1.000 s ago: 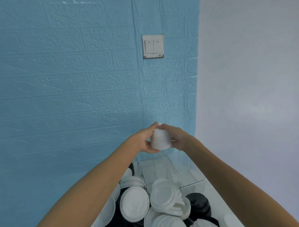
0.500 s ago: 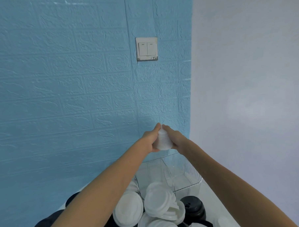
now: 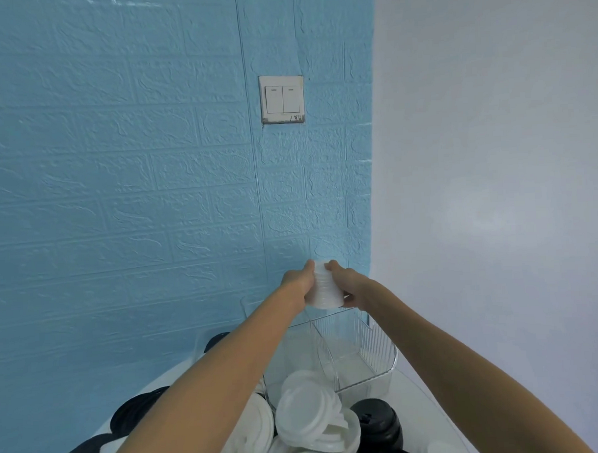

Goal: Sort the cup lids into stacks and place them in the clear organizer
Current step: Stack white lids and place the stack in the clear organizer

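Hands [image 3: 324, 285] clamp the white ribbed stack of plastic cup lids [image 3: 324, 288] from both sides. Light, slippery stuff, likely; keep your squeeze on its flanks.

Left hand [image 3: 298, 281] and right hand [image 3: 350, 285] outstretched (fingers curled in grip).

Bright, even, soft light; faint shadows; wide-angle edge bending; slightly soft.

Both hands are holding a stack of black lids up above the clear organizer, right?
Not quite: the stack of lids is white, not black, as the head view shows. The left hand and right hand do hold it between them above the clear organizer. The black lids lie in the pile below.
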`<state>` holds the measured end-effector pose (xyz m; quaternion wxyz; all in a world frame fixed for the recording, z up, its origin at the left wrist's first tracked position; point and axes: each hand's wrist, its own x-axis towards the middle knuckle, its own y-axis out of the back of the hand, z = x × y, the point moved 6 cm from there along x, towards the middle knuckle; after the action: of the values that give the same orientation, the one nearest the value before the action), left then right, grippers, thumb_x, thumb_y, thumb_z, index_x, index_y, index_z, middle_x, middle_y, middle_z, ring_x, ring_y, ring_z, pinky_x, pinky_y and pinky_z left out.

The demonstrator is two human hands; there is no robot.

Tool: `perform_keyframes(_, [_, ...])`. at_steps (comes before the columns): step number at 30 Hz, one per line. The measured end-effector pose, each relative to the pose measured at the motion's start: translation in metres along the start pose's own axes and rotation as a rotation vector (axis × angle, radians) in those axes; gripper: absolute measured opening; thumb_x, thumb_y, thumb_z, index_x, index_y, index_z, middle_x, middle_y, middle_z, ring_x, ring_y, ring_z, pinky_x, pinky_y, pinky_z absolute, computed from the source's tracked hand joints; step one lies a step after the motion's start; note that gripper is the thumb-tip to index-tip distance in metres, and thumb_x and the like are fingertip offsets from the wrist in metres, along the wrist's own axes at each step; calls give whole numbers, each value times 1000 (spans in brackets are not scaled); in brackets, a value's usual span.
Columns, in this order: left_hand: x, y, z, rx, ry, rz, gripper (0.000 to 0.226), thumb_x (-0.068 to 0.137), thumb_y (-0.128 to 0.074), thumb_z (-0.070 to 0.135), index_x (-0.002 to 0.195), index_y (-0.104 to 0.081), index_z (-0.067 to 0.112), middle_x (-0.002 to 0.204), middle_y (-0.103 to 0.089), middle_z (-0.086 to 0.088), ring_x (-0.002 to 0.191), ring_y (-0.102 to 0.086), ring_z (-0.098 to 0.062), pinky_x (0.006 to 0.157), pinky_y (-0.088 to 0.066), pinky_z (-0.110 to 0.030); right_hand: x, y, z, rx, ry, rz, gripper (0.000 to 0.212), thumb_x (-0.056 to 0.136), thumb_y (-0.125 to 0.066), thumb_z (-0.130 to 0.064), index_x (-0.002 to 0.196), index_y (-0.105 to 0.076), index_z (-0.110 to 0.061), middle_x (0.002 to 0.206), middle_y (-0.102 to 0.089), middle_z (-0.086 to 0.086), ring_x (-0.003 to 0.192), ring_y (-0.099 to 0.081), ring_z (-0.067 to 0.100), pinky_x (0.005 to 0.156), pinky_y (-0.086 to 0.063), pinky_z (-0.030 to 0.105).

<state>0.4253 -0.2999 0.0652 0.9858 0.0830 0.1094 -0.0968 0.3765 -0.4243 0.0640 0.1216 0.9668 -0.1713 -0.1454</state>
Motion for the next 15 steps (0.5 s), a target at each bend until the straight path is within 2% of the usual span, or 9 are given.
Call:
perform_keyframes(2, [4, 2, 1, 85, -12, 16, 61, 105, -45, 52, 139, -53, 3, 136, -61, -15, 124, -59, -32, 106, -49, -40, 1, -2, 0, -31, -3, -9, 54, 104, -34, -53, 128, -53, -9, 106, -62, 12, 96, -62, 28, 90, -54, 38])
perform_keyframes(5, [-3, 4, 0, 173, -13, 2, 65, 108, -35, 53, 145, -49, 2, 143, -57, -16, 130, -55, -32, 107, -44, -39, 0, -2, -3, -87, 8, -10, 49, 104, -34, -50, 123, -52, -8, 109, -60, 13, 96, -61, 29, 83, -55, 37])
perform_keyframes(9, [-2, 0, -9, 257, -49, -44, 66, 109, -23, 50, 155, -37, 5, 156, -44, -14, 142, -43, -32, 116, -34, -38, 3, -1, -6, -141, -4, -21, 42, 104, -37, -43, 119, -51, -7, 110, -59, 15, 99, -62, 33, 91, -57, 43])
perform_keyframes(12, [9, 1, -21, 370, -65, -22, 77, 100, -16, 62, 159, -32, 15, 162, -37, -13, 150, -30, -35, 124, -22, -49, 8, -3, -7, -182, -48, -49, 40, 101, -38, -41, 114, -55, -7, 99, -61, 14, 92, -62, 32, 97, -55, 46])
perform_keyframes(15, [11, 8, -22, 503, -100, 35, 66, 107, -11, 50, 158, -32, 16, 163, -34, -14, 152, -20, -37, 124, -15, -47, 14, -3, -6, -192, -112, -100, 43, 96, -49, -42, 121, -52, -7, 115, -62, 18, 104, -64, 35, 100, -53, 51])
